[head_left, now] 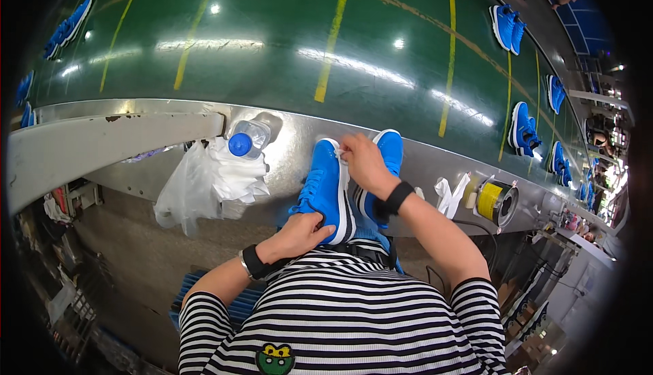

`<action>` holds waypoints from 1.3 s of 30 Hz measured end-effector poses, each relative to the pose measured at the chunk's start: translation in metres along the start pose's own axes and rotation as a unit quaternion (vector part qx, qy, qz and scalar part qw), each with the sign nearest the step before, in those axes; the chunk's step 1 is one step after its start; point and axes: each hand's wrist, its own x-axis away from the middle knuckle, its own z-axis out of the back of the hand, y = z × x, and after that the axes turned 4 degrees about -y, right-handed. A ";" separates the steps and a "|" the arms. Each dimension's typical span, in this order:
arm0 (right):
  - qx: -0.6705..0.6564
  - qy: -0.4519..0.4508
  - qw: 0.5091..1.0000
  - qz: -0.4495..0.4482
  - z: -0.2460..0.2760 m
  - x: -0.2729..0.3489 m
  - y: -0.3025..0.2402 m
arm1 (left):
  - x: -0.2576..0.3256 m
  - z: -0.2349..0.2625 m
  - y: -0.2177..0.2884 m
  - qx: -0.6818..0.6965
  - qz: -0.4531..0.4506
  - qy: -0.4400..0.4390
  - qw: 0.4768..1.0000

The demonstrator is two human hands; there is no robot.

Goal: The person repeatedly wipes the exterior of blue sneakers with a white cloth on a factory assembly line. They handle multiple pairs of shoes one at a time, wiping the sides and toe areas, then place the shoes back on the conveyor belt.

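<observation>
A blue sneaker point(320, 183) with a white sole lies in front of me, toe pointing away, partly on the metal ledge. My left hand point(299, 233) grips its heel opening, thumb along the side. At the toe, my right hand point(365, 164) has its fingers pinched together against the sole's edge. A small white bit shows at those fingertips, too little to name. The second blue sneaker point(390, 145) stands just to the right, its middle hidden behind my right hand and wrist.
A green belt with yellow stripes point(272, 69) carries several blue sneakers point(522, 129). On the metal ledge point(286, 147) are a blue-capped plastic bottle point(253, 140), white cloths point(238, 174), a clear bag point(187, 195) and a yellow-labelled can point(495, 201). A pale metal arm point(115, 140) juts in at left.
</observation>
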 end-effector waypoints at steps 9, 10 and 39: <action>0.004 -0.043 0.997 0.064 0.000 -0.051 0.013 | 0.000 -0.001 0.008 -0.008 0.015 0.001 1.000; -0.001 -0.040 0.997 0.067 0.000 -0.048 0.011 | 0.001 -0.001 0.008 -0.002 0.022 0.001 1.000; -0.091 -0.131 0.985 0.071 0.017 0.116 -0.029 | 0.000 -0.006 0.006 -0.016 0.008 0.047 0.999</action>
